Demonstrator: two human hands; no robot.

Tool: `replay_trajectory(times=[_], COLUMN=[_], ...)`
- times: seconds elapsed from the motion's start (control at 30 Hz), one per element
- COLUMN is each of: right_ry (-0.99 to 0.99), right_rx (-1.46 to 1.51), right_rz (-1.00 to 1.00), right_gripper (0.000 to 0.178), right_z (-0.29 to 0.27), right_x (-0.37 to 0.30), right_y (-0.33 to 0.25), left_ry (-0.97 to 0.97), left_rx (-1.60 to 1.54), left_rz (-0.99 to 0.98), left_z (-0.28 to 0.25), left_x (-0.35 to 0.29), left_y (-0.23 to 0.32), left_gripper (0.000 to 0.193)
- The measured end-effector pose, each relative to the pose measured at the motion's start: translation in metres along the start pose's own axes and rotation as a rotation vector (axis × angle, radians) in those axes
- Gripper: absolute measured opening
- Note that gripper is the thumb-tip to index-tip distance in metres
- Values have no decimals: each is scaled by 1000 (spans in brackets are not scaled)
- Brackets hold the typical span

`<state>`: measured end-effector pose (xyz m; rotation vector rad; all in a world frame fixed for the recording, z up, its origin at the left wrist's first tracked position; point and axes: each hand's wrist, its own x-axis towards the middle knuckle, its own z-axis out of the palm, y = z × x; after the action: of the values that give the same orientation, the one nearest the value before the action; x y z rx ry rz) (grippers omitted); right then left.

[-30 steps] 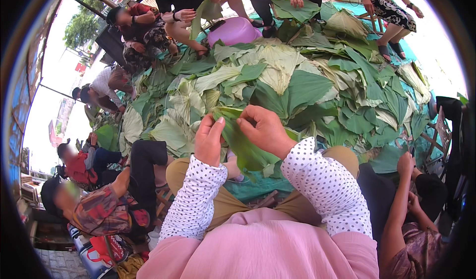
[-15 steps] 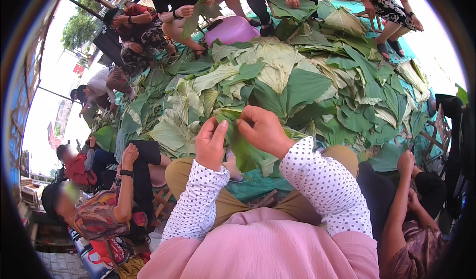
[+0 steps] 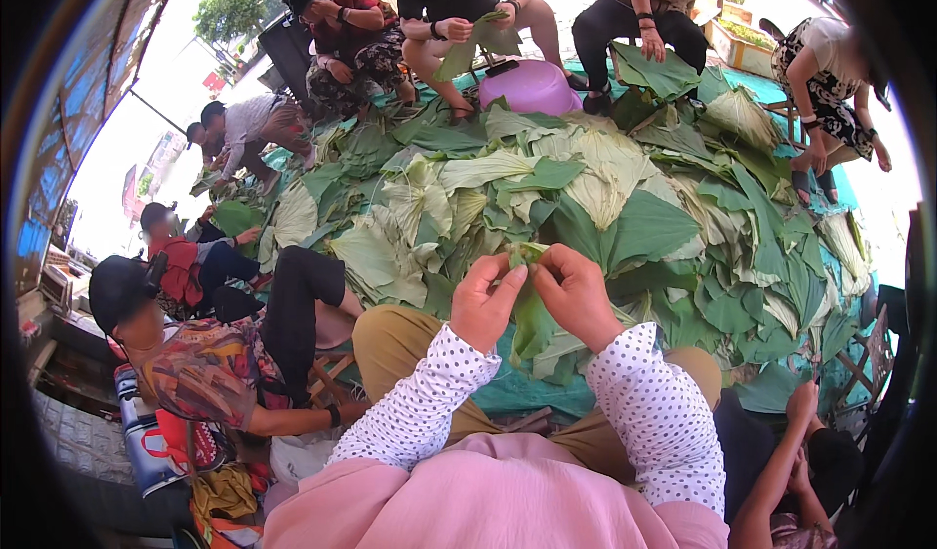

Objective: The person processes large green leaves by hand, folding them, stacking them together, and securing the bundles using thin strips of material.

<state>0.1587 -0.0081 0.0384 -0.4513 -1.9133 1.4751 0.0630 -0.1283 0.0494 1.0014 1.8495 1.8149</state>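
My left hand (image 3: 485, 303) and my right hand (image 3: 578, 293) are close together above my lap, each closed in a pinch. Between their fingertips is a green lotus leaf (image 3: 531, 321), folded or bunched at the top and hanging down below the fingers. Its far side and the exact grip are partly hidden by my hands. Just beyond lies a broad pile of lotus leaves (image 3: 607, 186), some dark green, others pale and dry-looking, many folded in half.
A teal tarp (image 3: 547, 390) lies under the pile. A purple tub (image 3: 528, 87) stands at its far side. Several people sit around it; one at the left wears a patterned shirt (image 3: 195, 368), and another at the lower right shows bare forearms (image 3: 781, 451). Bags (image 3: 223, 492) lie at the lower left.
The view has shifted, so the scene sits farther right and lower. My hands have come closer together on the leaf. The person at the left has lowered a raised arm.
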Motion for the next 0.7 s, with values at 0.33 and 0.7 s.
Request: replay_trajectory(times=[0.33, 0.7], right_ry=[-81, -171], right_rx=[205, 61], right_rz=[98, -106], right_gripper=[8, 8], right_z=[-3, 7], right_x=[4, -1], right_y=[-5, 9], left_ry=[-74, -57], left_rx=[-538, -415], left_rz=[-178, -380], left_z=[-6, -24], left_x=[-3, -5], left_y=[22, -2], left_gripper=[31, 15])
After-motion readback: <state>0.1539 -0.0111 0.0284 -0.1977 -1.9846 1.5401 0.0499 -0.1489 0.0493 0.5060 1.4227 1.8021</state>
